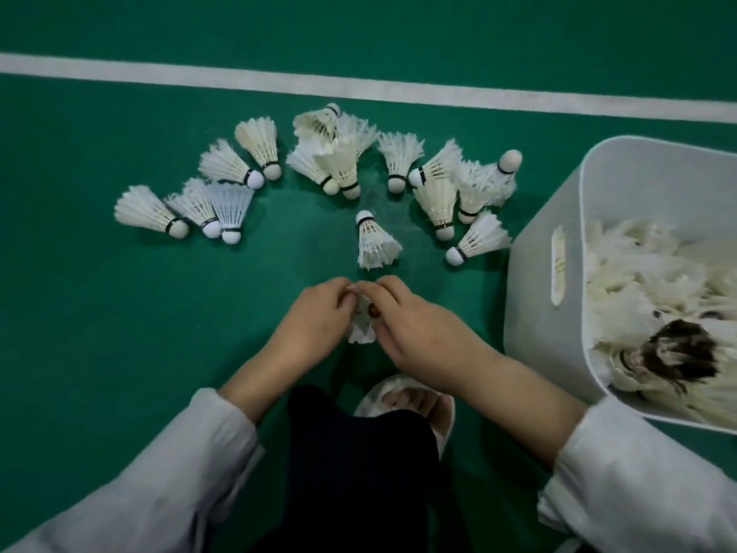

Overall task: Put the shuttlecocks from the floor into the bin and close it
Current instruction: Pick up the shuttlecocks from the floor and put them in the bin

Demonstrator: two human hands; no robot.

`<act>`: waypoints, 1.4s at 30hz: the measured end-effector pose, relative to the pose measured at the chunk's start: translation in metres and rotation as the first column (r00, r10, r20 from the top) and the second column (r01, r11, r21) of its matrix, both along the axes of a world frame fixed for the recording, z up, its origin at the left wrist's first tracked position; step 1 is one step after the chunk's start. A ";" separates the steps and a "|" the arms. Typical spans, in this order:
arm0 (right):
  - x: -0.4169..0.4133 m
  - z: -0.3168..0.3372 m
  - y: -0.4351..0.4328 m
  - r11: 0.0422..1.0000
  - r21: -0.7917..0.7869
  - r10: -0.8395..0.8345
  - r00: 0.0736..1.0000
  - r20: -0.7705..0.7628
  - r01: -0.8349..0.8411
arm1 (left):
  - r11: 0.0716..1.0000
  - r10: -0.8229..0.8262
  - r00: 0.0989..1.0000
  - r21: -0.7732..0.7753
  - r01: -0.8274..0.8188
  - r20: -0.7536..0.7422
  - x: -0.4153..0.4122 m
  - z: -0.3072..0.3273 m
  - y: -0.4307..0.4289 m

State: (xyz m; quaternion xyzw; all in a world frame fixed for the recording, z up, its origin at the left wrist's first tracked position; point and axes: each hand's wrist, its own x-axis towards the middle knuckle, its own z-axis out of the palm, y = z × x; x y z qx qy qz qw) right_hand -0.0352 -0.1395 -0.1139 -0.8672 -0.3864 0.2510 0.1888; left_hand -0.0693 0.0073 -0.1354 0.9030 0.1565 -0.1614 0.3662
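both hands (315, 313) (414, 325) pinched one shuttlecock (363, 319) together.
best passed to the right hand alone, then dropped into the open bin (546, 313).

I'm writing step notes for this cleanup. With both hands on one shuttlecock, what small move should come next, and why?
Probably carry the held shuttlecock rightward and drop it into the bin. The left hand and right hand both pinch it, the bin stands open beside them with shuttlecocks inside, and many more lie on the floor, the nearest shuttlecock just ahead.
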 end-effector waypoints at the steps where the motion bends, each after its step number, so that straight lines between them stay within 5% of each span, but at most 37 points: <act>1: 0.002 0.001 -0.001 1.000 0.013 -0.019 0.999 0.029 0.019 | 0.999 -0.002 1.000 -0.036 0.002 0.007 0.008 0.001 -0.001; 6: 0.015 -0.002 -0.006 0.999 0.019 -0.039 0.988 0.149 0.037 | 0.989 0.076 0.997 -0.133 -0.071 0.034 0.041 -0.008 -0.005; 10: 0.021 -0.014 -0.009 0.979 -0.191 0.107 0.976 0.188 -0.070 | 0.988 0.058 0.997 -0.148 -0.050 0.053 0.049 -0.016 -0.013; 12: 0.025 -0.014 -0.011 0.968 -0.250 0.028 0.988 0.151 0.011 | 0.997 -0.016 0.996 -0.076 0.022 0.086 0.044 -0.017 -0.014; 19: 0.043 -0.001 -0.010 0.974 0.010 -0.226 0.959 0.171 0.227 | 0.947 -0.109 0.986 0.314 0.064 0.129 0.037 -0.038 0.007; 23: 0.061 0.043 -0.015 0.939 0.179 -0.327 0.926 0.191 0.295 | 0.908 -0.123 0.990 0.411 0.082 0.074 0.045 -0.043 0.016; 28: 0.097 0.123 -0.072 0.924 0.204 -0.361 0.914 0.185 0.324 | 0.947 -0.035 0.985 0.320 -0.022 0.169 0.062 -0.045 0.011; 32: 0.101 0.158 -0.141 0.799 0.231 -0.591 0.795 0.135 0.554 | 0.948 0.028 0.959 0.298 -0.115 0.282 0.067 -0.038 0.000; 38: 0.075 0.126 -0.201 0.590 0.188 -0.797 0.604 -0.025 0.785 | 0.992 0.067 0.917 0.073 -0.103 0.393 0.061 0.016 -0.021; 42: 0.058 0.105 -0.207 0.558 0.189 -0.795 0.586 -0.160 0.808 | 0.999 -0.049 0.869 0.034 0.037 0.492 0.063 0.065 -0.049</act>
